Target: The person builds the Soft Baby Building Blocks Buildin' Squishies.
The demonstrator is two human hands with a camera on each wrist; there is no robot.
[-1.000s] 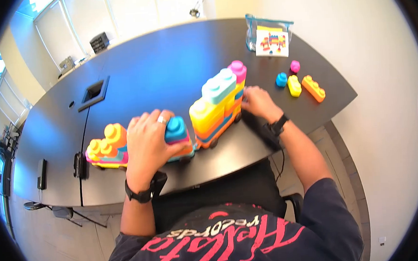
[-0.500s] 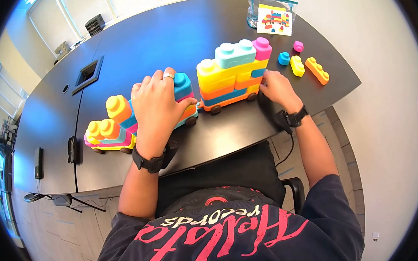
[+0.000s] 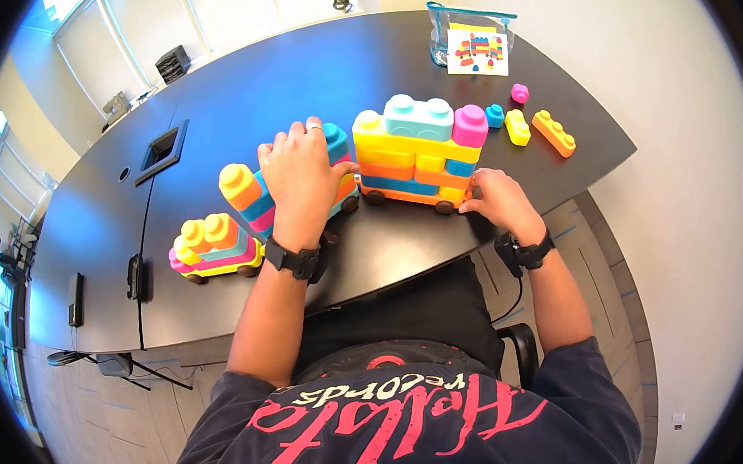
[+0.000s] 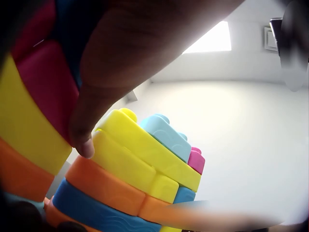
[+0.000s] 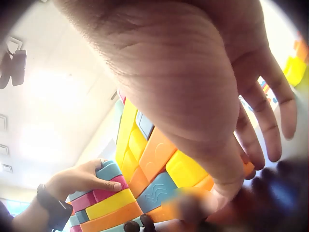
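Three wheeled wagons of stacked toy blocks stand in a row on the dark table. My left hand (image 3: 303,181) grips the middle wagon (image 3: 339,153) from above, fingers over its far side. In the left wrist view the thumb (image 4: 83,137) lies along its pink block. At the right is the tall wagon (image 3: 397,158), with yellow, orange and blue layers topped by light-blue and pink blocks. My right hand (image 3: 506,202) holds the low right end of that wagon, thumb at its orange base, other fingers extended beyond. The small front wagon (image 3: 215,246) sits left, untouched.
Loose blocks lie at the right: pink (image 3: 519,93), blue (image 3: 494,115), yellow (image 3: 517,128) and long orange (image 3: 554,134). Behind them stands a clear zip bag (image 3: 438,41) with a picture card (image 3: 477,53). The table has a socket opening (image 3: 162,151) at left.
The right end of the tall wagon has swung toward me with my right hand. My left hand has moved right with the middle wagon; the front wagon has shifted slightly right.
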